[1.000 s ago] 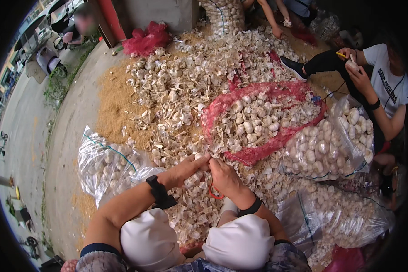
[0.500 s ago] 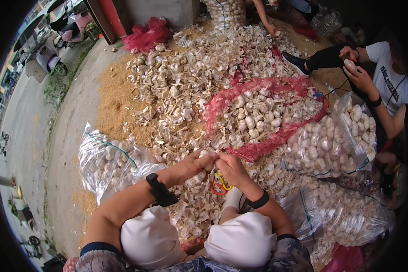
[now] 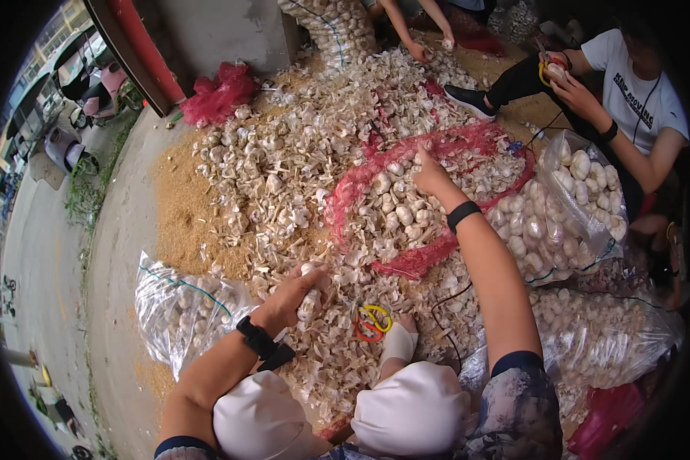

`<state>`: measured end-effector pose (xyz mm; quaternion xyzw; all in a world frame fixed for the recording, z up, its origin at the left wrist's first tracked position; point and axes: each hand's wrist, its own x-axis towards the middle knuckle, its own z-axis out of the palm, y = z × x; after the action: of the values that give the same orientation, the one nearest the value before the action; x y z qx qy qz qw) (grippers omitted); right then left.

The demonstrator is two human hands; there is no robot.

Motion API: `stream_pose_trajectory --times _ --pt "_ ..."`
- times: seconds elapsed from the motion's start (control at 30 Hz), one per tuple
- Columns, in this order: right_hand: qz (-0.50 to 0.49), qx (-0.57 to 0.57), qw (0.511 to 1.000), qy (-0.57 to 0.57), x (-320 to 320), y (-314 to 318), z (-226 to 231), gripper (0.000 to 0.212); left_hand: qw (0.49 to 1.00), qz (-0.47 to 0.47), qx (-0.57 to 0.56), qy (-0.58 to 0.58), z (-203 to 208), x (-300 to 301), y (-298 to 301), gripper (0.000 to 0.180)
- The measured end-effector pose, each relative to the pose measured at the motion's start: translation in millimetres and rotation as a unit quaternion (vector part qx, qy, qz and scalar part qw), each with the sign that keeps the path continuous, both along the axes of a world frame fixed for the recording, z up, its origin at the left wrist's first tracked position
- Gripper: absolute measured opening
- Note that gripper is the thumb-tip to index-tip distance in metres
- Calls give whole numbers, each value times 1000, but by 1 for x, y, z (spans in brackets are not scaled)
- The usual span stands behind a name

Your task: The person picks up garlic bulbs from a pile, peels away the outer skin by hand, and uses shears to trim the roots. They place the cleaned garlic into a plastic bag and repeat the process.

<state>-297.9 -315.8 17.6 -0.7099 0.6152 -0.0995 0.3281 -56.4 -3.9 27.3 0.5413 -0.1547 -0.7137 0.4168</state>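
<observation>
My left hand (image 3: 293, 296) is closed round garlic bulbs; one pale garlic bulb (image 3: 310, 268) shows above the thumb and another (image 3: 309, 305) below it. My right hand (image 3: 435, 178) reaches out over the red mesh net (image 3: 345, 201), fingers apart, and no object shows in it. Below it, whitish garlic bulbs (image 3: 408, 213) lie heaped on the net. Scissors (image 3: 369, 323) with red and yellow handles rest on the papery skins beside my foot, their blades hidden.
Loose garlic and stalks (image 3: 272, 184) spread ahead over sawdust (image 3: 178, 203). A clear bag of garlic (image 3: 184, 295) lies at left, another bag (image 3: 525, 230) at right. A co-worker's hand (image 3: 579, 93) holds garlic and yellow-handled scissors at far right. Another person's hands work at the back.
My right hand has left my left hand and stretched forward and right over the net. My left hand has drawn back and left with the garlic. The view has shifted slightly.
</observation>
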Motion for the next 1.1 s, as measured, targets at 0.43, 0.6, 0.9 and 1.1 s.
stream_pose_trajectory --times 0.43,0.6,0.9,1.1 --pt "-46 34 976 208 30 -76 17 91 994 4 14 109 3 12 0 40" --pt "-27 37 968 246 23 -83 18 91 994 -26 0 104 -7 7 -4 43" --pt "99 -53 953 283 23 -6 -30 66 973 102 17 207 -5 17 -11 47" --pt "356 139 919 99 9 207 -123 26 972 75 -18 220 -3 25 -15 59"
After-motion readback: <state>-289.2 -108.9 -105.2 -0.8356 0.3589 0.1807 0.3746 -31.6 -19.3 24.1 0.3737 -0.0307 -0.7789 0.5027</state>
